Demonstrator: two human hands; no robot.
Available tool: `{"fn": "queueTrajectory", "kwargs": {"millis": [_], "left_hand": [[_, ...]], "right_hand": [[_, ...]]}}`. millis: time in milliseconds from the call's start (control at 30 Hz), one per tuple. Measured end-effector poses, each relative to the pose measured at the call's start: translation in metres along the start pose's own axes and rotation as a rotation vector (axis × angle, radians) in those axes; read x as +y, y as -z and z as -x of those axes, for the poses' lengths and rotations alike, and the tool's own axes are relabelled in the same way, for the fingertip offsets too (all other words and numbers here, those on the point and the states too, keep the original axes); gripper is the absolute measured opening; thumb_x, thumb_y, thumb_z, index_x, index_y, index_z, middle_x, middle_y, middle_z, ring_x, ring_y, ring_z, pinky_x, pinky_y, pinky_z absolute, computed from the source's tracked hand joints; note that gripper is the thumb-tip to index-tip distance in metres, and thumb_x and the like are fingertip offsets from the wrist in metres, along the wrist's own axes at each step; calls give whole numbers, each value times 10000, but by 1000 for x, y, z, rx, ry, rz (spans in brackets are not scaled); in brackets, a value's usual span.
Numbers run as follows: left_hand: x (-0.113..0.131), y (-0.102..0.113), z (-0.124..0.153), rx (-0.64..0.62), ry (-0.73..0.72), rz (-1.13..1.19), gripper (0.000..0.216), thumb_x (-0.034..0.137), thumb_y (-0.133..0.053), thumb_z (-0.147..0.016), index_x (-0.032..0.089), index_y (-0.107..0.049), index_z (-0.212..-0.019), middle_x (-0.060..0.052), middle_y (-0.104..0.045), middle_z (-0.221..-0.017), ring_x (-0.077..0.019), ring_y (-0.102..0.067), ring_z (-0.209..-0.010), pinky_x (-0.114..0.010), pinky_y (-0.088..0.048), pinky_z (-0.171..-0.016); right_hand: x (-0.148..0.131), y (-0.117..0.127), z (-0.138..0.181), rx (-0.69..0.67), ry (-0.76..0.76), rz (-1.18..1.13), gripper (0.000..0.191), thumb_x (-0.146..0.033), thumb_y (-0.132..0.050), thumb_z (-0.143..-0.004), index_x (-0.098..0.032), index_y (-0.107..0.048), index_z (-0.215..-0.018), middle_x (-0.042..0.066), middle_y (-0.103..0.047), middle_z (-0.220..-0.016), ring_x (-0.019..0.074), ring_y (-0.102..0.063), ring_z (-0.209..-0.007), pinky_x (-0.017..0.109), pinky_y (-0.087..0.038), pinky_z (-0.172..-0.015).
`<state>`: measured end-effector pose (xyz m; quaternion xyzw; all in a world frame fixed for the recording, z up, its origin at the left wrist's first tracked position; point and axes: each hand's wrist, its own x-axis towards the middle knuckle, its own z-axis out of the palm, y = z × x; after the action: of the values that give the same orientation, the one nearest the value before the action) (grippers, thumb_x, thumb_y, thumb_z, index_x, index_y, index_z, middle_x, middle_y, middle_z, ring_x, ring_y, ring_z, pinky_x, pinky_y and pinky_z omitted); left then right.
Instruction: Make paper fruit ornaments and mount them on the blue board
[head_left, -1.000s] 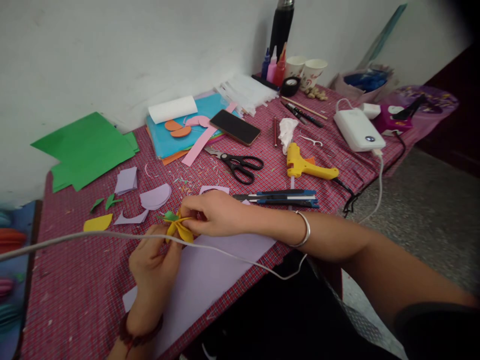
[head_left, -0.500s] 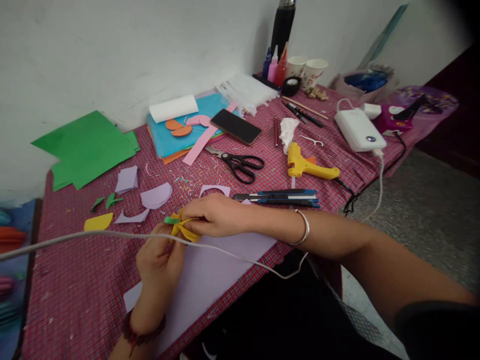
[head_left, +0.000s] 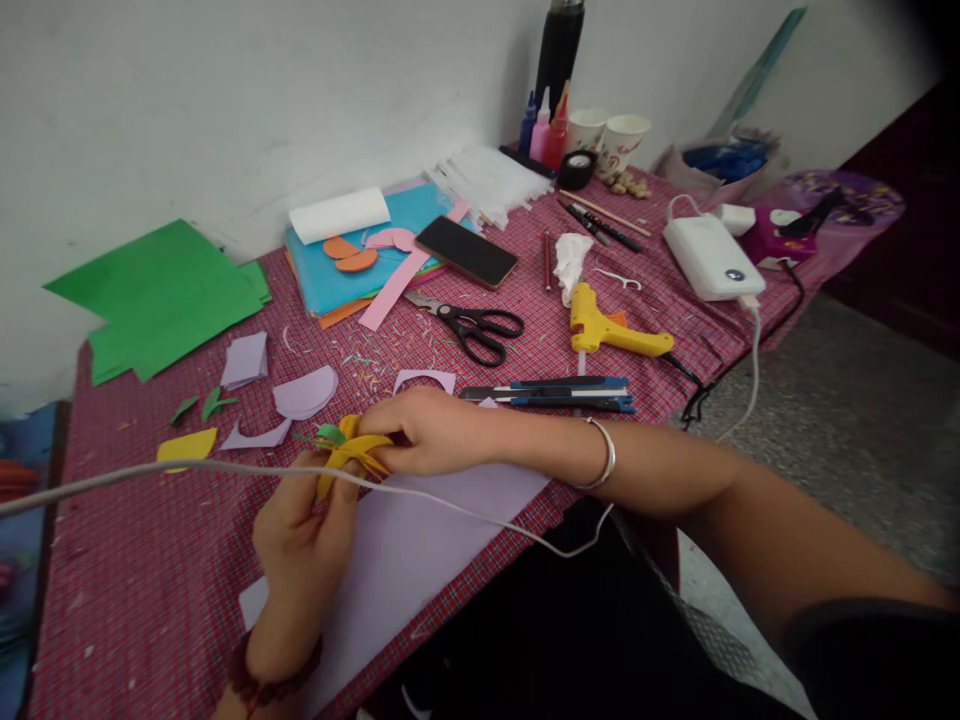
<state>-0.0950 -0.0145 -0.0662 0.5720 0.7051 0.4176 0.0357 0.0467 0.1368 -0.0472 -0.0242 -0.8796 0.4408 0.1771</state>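
Between my two hands is a yellow paper flower (head_left: 358,449) with a green paper piece (head_left: 331,433) at its upper left. My left hand (head_left: 307,530) pinches it from below, thumb and fingers closed on its lower edge. From the right, my right hand (head_left: 427,430) grips its other side; the fingertips are partly hidden behind the yellow petals. Under both hands lies a large lilac sheet (head_left: 435,540). A white cable (head_left: 450,505) runs across in front of my hands.
Lilac offcuts (head_left: 306,392), a yellow piece (head_left: 186,448) and green sheets (head_left: 165,290) lie left. Beyond my right hand are utility knives (head_left: 555,393), black-handled scissors (head_left: 480,330) and a yellow glue gun (head_left: 615,330). Farther back sit a phone (head_left: 466,252) and a white power bank (head_left: 712,258).
The yellow flower has turned and spread, so more of its petals and the green piece show. My left hand has shifted slightly left and down. The whole view has shifted a little.
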Motion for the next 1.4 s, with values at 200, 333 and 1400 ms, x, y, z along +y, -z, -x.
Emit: {"fn": "queueTrajectory", "kwargs": {"millis": [200, 333, 1400], "left_hand": [[-3, -1, 1, -26, 12, 10, 156, 292, -605, -874, 193, -594, -755, 36, -535, -675, -103, -491, -599, -231, -399, -569], [-1, -1, -3, -51, -29, -4, 169, 308, -591, -880, 189, -615, -763, 23, -597, -694, -109, -542, -610, -224, -423, -582], [2, -1, -2, -105, 22, 55, 265, 311, -586, -884, 197, -563, -647, 23, -568, -641, -109, -512, -570, -230, -408, -538]], "right_hand": [[5, -4, -3, -46, -5, -178, 89, -182, -511, -840, -173, -474, -760, -45, -476, -689, 90, -465, -647, 204, -336, -609], [-1, -2, -1, -10, -38, 9, 99, -152, -497, -838, -170, -481, -742, -39, -485, -675, 95, -461, -625, 225, -289, -588], [6, 0, -5, 118, -130, -66, 92, -181, -547, -885, -133, -615, -846, -2, -651, -809, 104, -552, -721, 216, -352, -647]]}}
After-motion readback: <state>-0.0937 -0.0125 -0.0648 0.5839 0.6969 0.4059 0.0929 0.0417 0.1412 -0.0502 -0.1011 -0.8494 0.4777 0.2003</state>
